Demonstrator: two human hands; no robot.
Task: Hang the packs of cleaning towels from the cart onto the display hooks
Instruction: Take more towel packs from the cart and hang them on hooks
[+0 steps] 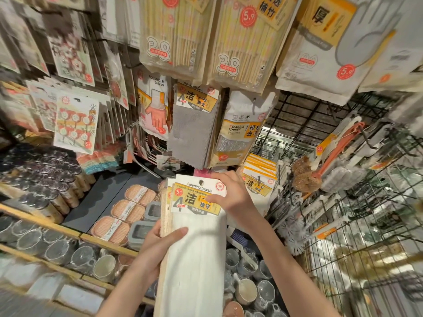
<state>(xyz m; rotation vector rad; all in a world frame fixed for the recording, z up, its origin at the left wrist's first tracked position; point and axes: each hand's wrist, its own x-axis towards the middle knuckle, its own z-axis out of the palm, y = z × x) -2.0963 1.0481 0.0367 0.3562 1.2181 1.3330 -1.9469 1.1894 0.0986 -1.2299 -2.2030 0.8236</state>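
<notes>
I hold a stack of white cleaning towel packs (194,255) upright in front of me, their yellow-and-white header cards at the top with a hang hole. My left hand (158,245) grips the stack's left side, thumb across the front cloth. My right hand (231,193) pinches the header card at its right edge. Just above hangs a grey cleaning towel pack (194,129) on a display hook. More white towel packs (258,177) hang to the right of my right hand.
Cleaning sponge packs (240,133), household gloves (155,108) and chopstick packs (174,35) hang around the grey pack. Black wire grid panels (343,236) with brushes fill the right. Shelves with soap boxes (128,211), cups and mugs lie below.
</notes>
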